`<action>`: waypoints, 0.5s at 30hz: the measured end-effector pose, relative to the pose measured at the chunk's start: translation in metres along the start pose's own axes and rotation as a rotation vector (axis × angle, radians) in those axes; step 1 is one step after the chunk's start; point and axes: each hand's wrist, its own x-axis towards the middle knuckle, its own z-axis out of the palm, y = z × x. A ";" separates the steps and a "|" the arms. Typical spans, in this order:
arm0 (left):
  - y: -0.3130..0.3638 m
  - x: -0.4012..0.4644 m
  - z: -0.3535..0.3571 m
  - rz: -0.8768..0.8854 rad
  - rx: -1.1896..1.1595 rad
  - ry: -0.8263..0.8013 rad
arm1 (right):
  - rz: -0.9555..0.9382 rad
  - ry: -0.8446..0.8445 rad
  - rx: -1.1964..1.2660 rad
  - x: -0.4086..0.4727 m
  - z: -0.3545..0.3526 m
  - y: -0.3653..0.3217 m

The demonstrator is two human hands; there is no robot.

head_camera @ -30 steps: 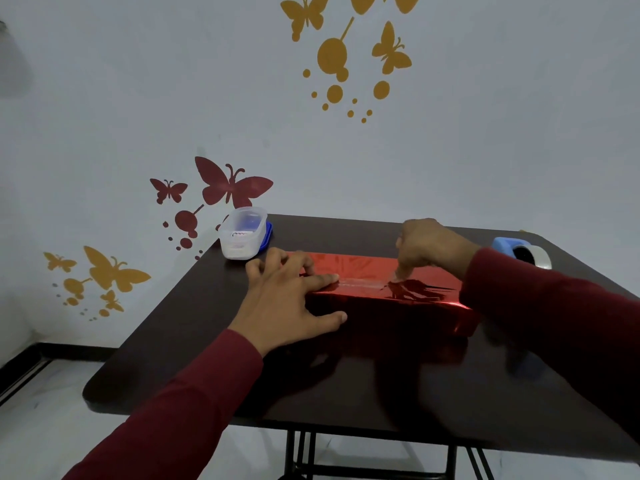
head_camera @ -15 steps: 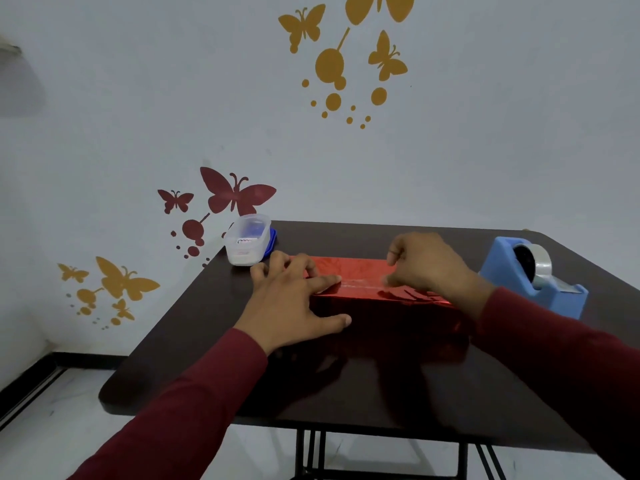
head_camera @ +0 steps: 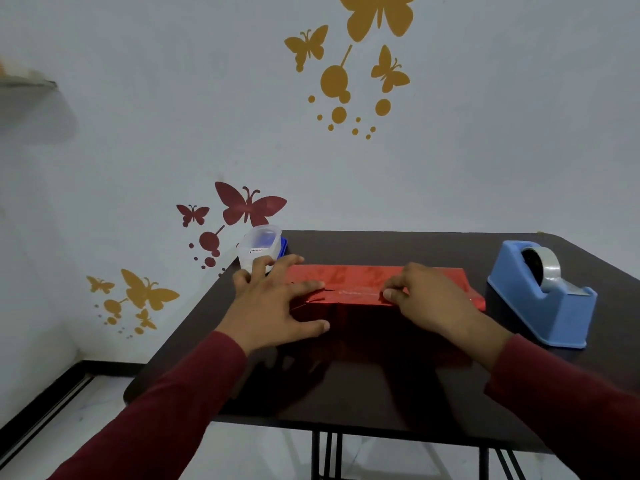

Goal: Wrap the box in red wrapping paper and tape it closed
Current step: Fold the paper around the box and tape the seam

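Box (head_camera: 363, 289), under red paper (head_camera: 433, 282), at counter (head_camera: 381, 375) centre, long side running 9 to 3 o'clock. At 10 o'clock from it, near the counter corner, a clear tub (head_camera: 259, 247) on a blue lid, well clear of the work. Left hand (head_camera: 277, 303) flat on the box's 9 o'clock end, fingers straight and spread, thumb down the near face: likely pinning the overlap so the paper cannot spring back. Along the top, a pale strip of tape (head_camera: 356, 291) over the seam, between the two hands. Right hand (head_camera: 429, 299) at the 3 o'clock half, fingers curled, tips together on the tape's end, probably rubbing it down; hard to tell whether pinching or only pressing. At 3 o'clock, apart from the box, a blue dispenser (head_camera: 540, 299) within easy right-hand reach for further strips. Ends of the parcel seemingly not yet folded.
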 end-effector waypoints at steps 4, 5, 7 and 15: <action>0.020 0.004 -0.005 0.035 -0.036 0.038 | -0.002 0.100 0.113 -0.016 -0.010 0.007; 0.027 0.008 -0.006 0.053 -0.063 0.046 | 0.007 0.128 0.148 -0.021 -0.014 0.010; 0.050 0.020 -0.003 0.131 -0.111 0.066 | 0.060 0.188 0.204 -0.036 -0.027 0.024; 0.194 0.085 0.009 0.462 -0.272 0.011 | 0.424 0.520 0.211 -0.088 -0.087 0.105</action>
